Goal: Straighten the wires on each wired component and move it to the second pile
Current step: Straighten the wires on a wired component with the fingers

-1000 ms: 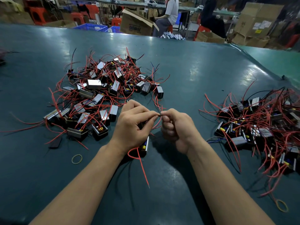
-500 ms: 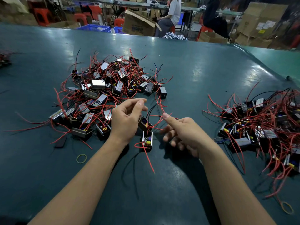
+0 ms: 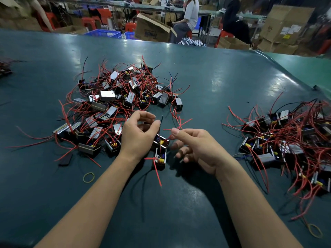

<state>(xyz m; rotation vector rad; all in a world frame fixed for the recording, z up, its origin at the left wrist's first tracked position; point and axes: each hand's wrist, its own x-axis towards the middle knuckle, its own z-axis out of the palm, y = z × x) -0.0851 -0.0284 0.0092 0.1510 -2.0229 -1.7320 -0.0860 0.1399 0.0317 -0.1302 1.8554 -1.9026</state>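
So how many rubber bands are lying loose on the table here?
2: one rubber band left of the left forearm, another rubber band at the near right, below the right pile. Others may hide under the piles.

the bench (image 3: 223, 83) wears a smooth teal covering, faintly glossy, with pale glare patches. the components in the left pile (image 3: 114, 104) have shiny metal bands that mirror the light, round dark, matt plastic bodies; their wires (image 3: 179, 122) carry smooth red or black insulation. a yellowish rubber band (image 3: 88, 177) looks dull. the cardboard boxes (image 3: 152, 31) behind are matt brown.
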